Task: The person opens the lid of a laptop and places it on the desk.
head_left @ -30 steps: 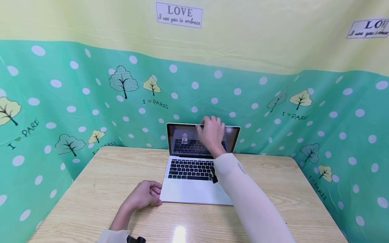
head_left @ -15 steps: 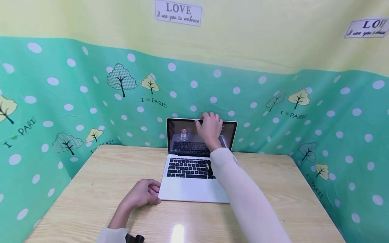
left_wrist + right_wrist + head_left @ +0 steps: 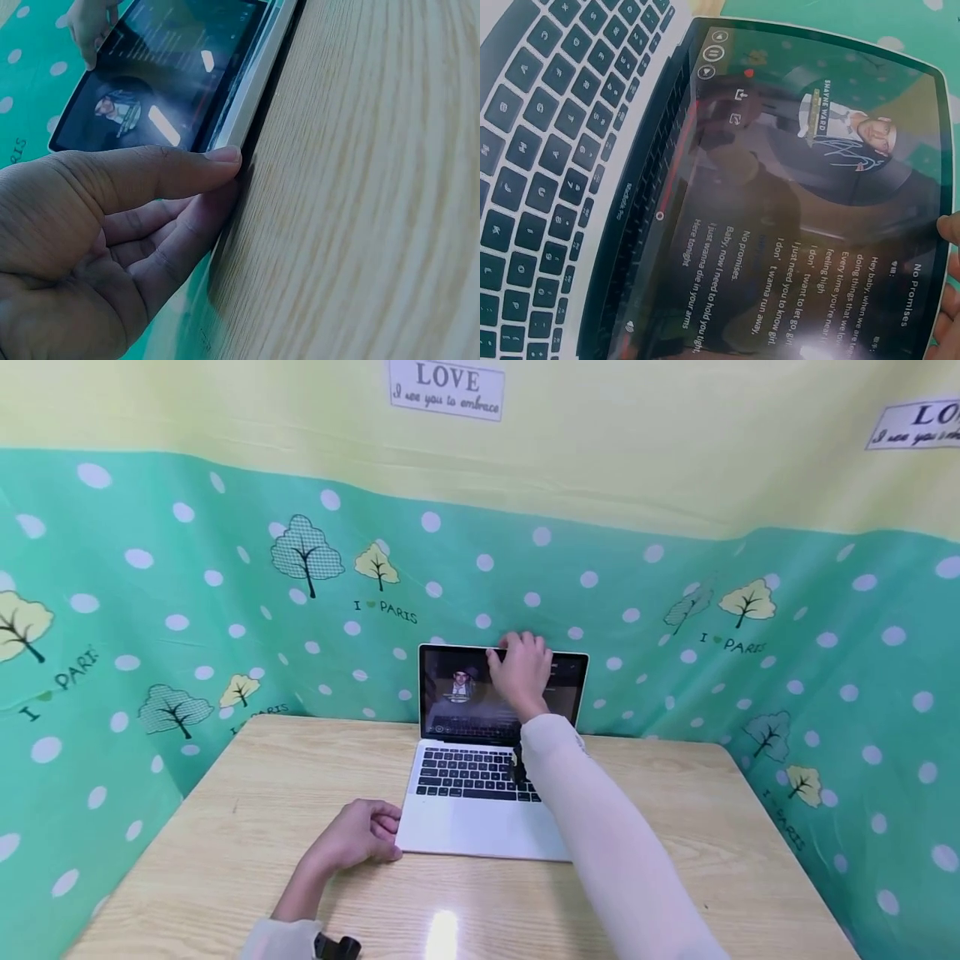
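A silver laptop with black keys stands unfolded on the wooden table, its lit screen raised. My left hand is at the base's front left corner; in the left wrist view its thumb and a finger pinch the edge. With my right hand I grip the top edge of the lid, the thumb in front and other fingers reaching behind. A music player with a portrait and lyrics shows on the display in the right wrist view. My right sleeve hides the keyboard's right part.
Behind and beside the table hangs a green and yellow curtain with dots and trees, close to the lid's back. Wooden tabletop extends on both sides of the laptop. A black strap device sits on my left wrist.
The laptop's lid has tilted farther back, its top edge rising in the head view with my right hand on it. The display shows more clearly. My left hand keeps its place at the corner.
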Demonstrator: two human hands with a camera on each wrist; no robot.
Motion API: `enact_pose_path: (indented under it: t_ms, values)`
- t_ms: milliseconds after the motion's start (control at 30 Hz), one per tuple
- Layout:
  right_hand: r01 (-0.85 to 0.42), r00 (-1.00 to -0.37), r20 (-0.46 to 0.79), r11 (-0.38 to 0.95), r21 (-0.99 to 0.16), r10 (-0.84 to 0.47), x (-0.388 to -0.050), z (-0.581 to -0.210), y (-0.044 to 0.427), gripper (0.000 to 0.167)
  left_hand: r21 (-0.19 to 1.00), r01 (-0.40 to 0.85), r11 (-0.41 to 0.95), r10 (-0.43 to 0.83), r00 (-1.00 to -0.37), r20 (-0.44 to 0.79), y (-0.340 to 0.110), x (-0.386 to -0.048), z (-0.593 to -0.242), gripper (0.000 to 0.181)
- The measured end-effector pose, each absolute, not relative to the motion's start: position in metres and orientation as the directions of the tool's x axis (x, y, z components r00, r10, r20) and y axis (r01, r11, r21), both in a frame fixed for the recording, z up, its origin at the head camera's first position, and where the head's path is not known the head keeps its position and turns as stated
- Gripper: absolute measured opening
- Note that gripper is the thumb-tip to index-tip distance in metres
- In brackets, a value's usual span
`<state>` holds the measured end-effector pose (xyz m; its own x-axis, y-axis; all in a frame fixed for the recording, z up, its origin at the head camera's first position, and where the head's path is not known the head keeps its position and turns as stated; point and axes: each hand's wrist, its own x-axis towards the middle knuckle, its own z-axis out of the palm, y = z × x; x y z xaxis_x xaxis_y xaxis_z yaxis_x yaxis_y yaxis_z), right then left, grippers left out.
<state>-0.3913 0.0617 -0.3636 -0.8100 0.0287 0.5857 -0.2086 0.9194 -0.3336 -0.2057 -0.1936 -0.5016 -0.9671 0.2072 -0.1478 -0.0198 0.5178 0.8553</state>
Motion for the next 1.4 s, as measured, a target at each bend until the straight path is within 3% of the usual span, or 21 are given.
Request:
enact_pose_path:
  t_ms: [367,833,1400]
  values:
    - [-0.190,-0.860,0.509,0.911,-0.366,0.025,-0.401,-0.354,0.065,0.027,0.846,-0.053,0.530,0.176,-0.969,-0.171,-0.190,-0.205,-0.499,0.065]
    - [-0.165,-0.871,0.490,0.910,-0.381,0.047,-0.405,-0.351,0.064,0.022,0.841,-0.065,0.537,0.168,-0.969,-0.183,-0.190,-0.205,-0.500,0.063]
    - [-0.296,-0.872,0.483,0.875,-0.383,-0.083,-0.391,-0.344,0.080,0.021,0.831,-0.077,0.551,0.155,-0.969,-0.192,-0.186,-0.203,-0.498,0.060]
